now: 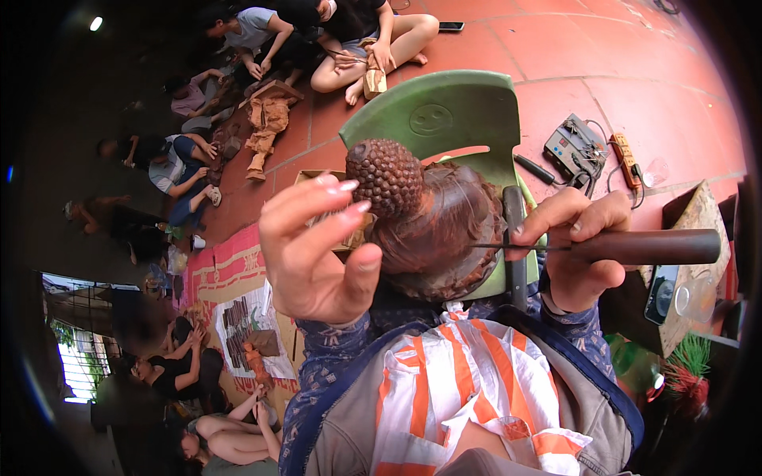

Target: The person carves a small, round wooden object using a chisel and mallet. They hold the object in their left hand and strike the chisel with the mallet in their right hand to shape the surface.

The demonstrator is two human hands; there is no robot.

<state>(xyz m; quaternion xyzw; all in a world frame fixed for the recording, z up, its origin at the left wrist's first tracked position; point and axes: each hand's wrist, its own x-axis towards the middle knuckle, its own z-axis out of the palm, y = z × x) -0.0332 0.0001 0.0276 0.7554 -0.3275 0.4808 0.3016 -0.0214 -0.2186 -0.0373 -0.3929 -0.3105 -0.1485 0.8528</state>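
Note:
A dark brown wooden carving [436, 222] of a head and shoulders lies tilted in front of me, its head [386, 178] covered in small round knobs. My left hand [321, 246] is open beside the head, fingers spread; the fingertips are close to the knobs, and whether they touch cannot be told. In my right hand [575, 238] is a carving tool [647, 247] with a thick dark wooden handle. Its thin blade points left, over the carving's body. A dark upright bar [515, 230] stands between the carving and my right fingers.
Behind the carving is a green plastic chair [444, 99]. On the red tiles at right sit a grey control box [575, 147] and a power strip [626, 159]. A phone [661, 292] lies on a wooden block. Rows of tools [238, 329] lie at left, and several people sit along the floor.

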